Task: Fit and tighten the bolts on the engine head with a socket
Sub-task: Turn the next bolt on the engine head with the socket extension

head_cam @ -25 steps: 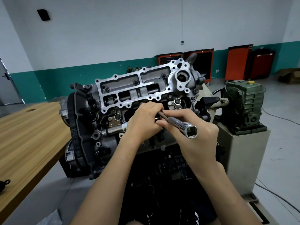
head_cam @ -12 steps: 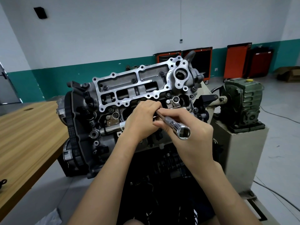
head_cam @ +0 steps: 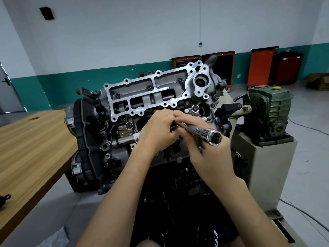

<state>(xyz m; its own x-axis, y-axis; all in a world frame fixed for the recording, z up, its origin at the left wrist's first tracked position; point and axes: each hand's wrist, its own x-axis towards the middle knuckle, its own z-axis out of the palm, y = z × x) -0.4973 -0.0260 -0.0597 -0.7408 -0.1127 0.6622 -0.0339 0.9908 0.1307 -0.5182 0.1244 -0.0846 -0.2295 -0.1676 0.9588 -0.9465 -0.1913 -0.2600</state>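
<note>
Both left hand (head_cam: 156, 134), right hand (head_cam: 211, 155): fingers (head_cam: 167, 120) grasping socket tool (head_cam: 204, 132), hiding engine head (head_cam: 142, 97) centre; gearbox (head_cam: 270, 111) rightward.

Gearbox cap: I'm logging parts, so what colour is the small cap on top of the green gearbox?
The cap is yellow, seen in the head view.

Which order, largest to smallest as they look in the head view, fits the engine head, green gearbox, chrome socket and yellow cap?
1. engine head
2. green gearbox
3. chrome socket, though being nearest the camera enlarges it
4. yellow cap
</note>
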